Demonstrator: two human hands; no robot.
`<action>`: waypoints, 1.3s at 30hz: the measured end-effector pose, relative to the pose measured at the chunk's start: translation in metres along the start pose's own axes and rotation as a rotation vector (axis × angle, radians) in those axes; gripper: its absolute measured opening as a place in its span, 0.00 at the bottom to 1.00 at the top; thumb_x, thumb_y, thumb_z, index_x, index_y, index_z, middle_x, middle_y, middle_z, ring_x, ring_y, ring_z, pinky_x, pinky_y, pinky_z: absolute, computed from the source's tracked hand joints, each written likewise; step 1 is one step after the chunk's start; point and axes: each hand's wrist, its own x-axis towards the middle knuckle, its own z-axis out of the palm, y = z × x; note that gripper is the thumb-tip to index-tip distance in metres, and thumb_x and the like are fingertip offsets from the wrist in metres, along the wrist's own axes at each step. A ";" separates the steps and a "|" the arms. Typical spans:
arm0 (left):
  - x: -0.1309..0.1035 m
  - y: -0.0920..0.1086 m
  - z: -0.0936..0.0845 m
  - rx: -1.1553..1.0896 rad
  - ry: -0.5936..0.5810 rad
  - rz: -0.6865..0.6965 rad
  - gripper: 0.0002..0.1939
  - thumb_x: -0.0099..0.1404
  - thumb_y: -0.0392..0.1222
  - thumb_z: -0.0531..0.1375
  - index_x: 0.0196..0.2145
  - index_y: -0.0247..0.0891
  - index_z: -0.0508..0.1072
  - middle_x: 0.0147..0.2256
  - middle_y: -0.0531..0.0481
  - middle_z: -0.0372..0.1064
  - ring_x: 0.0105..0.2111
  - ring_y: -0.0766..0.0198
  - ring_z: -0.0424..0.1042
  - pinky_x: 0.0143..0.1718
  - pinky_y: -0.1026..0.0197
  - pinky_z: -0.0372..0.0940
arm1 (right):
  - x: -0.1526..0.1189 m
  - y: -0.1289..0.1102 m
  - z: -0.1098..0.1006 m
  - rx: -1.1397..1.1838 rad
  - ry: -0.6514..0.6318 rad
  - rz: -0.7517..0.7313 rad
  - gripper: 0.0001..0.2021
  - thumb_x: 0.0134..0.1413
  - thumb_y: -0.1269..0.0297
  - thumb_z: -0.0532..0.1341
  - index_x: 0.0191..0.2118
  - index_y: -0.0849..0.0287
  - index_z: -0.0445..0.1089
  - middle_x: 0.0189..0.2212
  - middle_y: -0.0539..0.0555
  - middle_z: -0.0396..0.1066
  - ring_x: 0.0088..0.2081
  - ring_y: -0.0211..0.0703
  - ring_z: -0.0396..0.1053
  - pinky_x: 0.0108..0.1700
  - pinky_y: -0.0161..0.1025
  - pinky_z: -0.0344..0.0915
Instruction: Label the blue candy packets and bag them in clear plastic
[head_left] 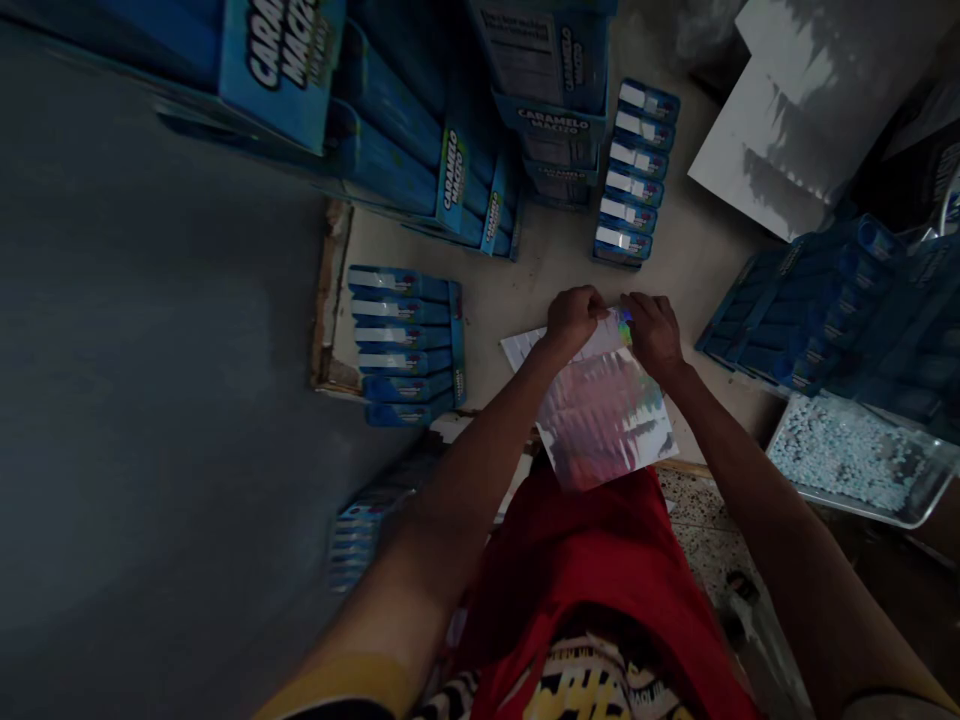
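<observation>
A shiny, iridescent sticker sheet lies tilted at the table's front edge, partly over the red apron. My left hand pinches its top edge with thumb and fingers closed. Just beside it, my right hand has its fingers closed at the sheet's top right corner, where a rainbow glint shows. Whether a single sticker is between those fingertips is too small to tell. Under the sheet, another white sheet sticks out at the left. Beyond my hands stands a row of blue candy packs with white strips on their tops.
Another blue pack row sits at the table's left edge. Stacked blue cartons rise at the back left. More blue packs stand at the right, above a clear tray of small pale candies. White sheets lie at the back right.
</observation>
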 end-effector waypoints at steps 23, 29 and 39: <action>-0.012 0.010 -0.008 0.088 0.010 0.011 0.06 0.68 0.34 0.63 0.38 0.40 0.80 0.45 0.42 0.82 0.48 0.50 0.78 0.52 0.51 0.68 | -0.084 -0.038 -0.034 0.017 0.093 0.134 0.10 0.71 0.58 0.60 0.41 0.53 0.78 0.43 0.59 0.77 0.51 0.58 0.67 0.55 0.54 0.61; -0.024 0.020 -0.009 0.126 0.020 0.136 0.09 0.68 0.32 0.59 0.39 0.40 0.80 0.45 0.41 0.81 0.48 0.50 0.76 0.53 0.50 0.68 | -0.046 -0.028 -0.052 -0.003 -0.032 -0.007 0.02 0.62 0.65 0.63 0.38 0.54 0.74 0.68 0.57 0.68 0.59 0.63 0.63 0.57 0.58 0.61; -0.035 0.028 -0.011 0.188 0.022 0.194 0.11 0.68 0.29 0.57 0.40 0.38 0.78 0.45 0.39 0.79 0.49 0.49 0.74 0.53 0.48 0.67 | -0.020 -0.029 -0.056 -0.001 -0.152 -0.010 0.03 0.52 0.69 0.65 0.35 0.55 0.73 0.67 0.56 0.72 0.59 0.62 0.65 0.56 0.58 0.60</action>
